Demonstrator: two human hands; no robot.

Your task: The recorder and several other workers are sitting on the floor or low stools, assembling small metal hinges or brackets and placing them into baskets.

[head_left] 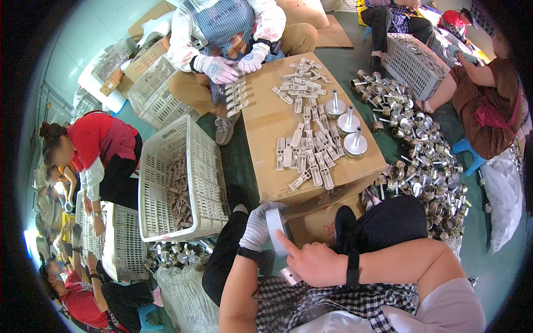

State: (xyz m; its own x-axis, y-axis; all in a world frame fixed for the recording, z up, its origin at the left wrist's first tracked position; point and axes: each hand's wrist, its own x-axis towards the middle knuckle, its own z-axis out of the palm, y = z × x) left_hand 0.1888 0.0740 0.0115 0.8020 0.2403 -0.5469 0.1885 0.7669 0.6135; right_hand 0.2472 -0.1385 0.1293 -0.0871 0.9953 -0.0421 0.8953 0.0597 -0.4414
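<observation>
My left hand (259, 225), in a knitted work glove, grips a flat white plastic piece (275, 223) held upright near my lap. My right hand (311, 261) is bare, its index finger stretched up against the same white piece, with a black band on the wrist. Just beyond my hands a cardboard box (266, 122) serves as a work surface. Several white plastic clips (311, 155) lie scattered on it, beside three round metal discs with upright stems (348, 125).
A white plastic crate (183, 177) with clips inside stands at my left. A heap of shiny metal cup-shaped parts (422, 166) lies on the green floor at right. A gloved person (227, 33) sits across the box; other people sit at left and right.
</observation>
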